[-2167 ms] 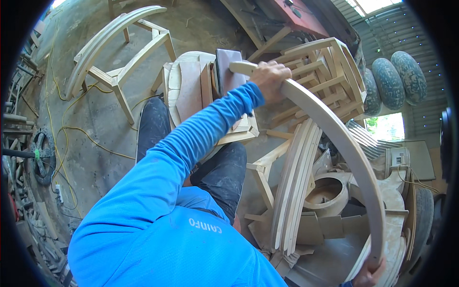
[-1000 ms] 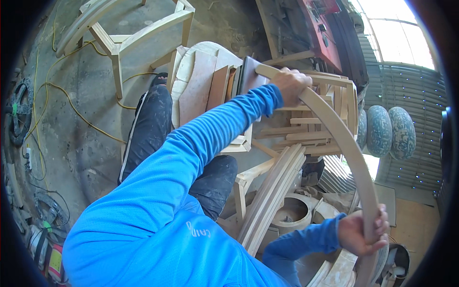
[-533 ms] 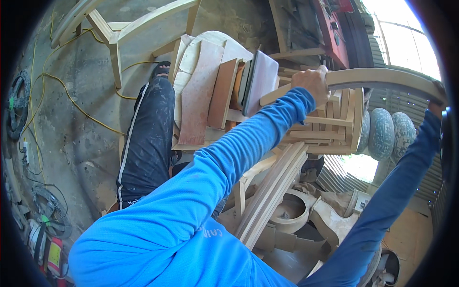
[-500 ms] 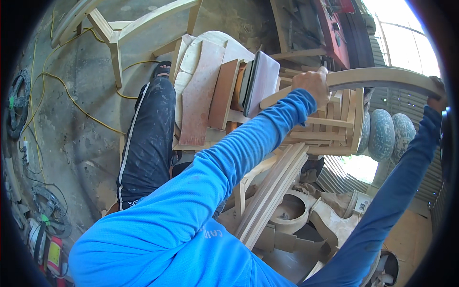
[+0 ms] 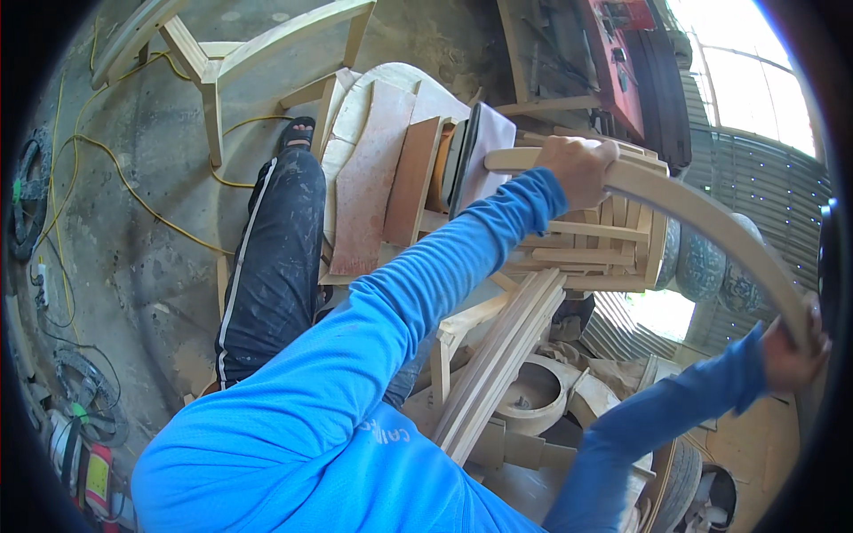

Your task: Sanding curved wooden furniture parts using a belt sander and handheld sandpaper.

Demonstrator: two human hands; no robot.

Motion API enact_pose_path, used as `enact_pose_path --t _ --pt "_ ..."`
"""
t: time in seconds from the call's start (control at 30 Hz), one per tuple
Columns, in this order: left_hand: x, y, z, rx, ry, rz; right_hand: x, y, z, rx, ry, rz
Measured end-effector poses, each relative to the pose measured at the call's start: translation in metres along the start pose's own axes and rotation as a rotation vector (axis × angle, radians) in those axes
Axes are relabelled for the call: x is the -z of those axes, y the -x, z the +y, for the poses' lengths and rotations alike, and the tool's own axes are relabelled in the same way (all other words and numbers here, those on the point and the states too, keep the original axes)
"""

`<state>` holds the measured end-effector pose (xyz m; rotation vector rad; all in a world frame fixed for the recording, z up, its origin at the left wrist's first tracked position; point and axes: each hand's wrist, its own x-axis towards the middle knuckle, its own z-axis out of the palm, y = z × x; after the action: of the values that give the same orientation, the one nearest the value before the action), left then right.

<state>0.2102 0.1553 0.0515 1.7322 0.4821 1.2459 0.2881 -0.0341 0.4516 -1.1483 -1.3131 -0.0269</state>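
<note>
I hold a curved, pale wooden piece (image 5: 711, 218) with both hands. My left hand (image 5: 577, 169) is wrapped round it near its left end, and that end meets the pale face of an upright pad (image 5: 489, 155) that looks like a sanding disc. At the lower right end, my right hand (image 5: 795, 351) is closed round the wood, slightly blurred. The pad has a dark backing and stands beside a brown wooden block (image 5: 413, 182). Blue sleeves cover both my arms.
Slatted wooden parts (image 5: 613, 235) are stacked behind the curved piece. Long wooden strips (image 5: 502, 364) lean below my left arm. A chair-like frame (image 5: 209, 71) stands at the upper left. A yellow cord (image 5: 124, 178) runs over the floor. Red machinery (image 5: 617, 80) stands at the back.
My right hand has swung down and toward me, tilting the right end of the curved wood downward. My left hand has shifted slightly left, still gripping near the pad.
</note>
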Motion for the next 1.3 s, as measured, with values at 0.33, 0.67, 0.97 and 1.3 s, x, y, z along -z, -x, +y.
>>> enact_pose_path --t 0.33,0.67,0.97,1.3 --pt "-0.024 0.036 -0.033 -0.521 -0.001 0.035 -0.070 0.380 -0.030 -0.062 0.097 0.514" --pt "-0.019 0.066 0.010 -0.253 -0.108 -0.101 -0.011 0.292 -0.065 -0.128 0.110 0.421" --pt "-0.026 0.014 0.042 0.265 0.018 -0.075 0.039 -0.112 0.065 -0.620 -0.206 -0.356" --pt "0.008 0.013 0.033 0.551 0.101 -0.246 -0.018 -0.128 0.168 0.656 1.603 -0.612"
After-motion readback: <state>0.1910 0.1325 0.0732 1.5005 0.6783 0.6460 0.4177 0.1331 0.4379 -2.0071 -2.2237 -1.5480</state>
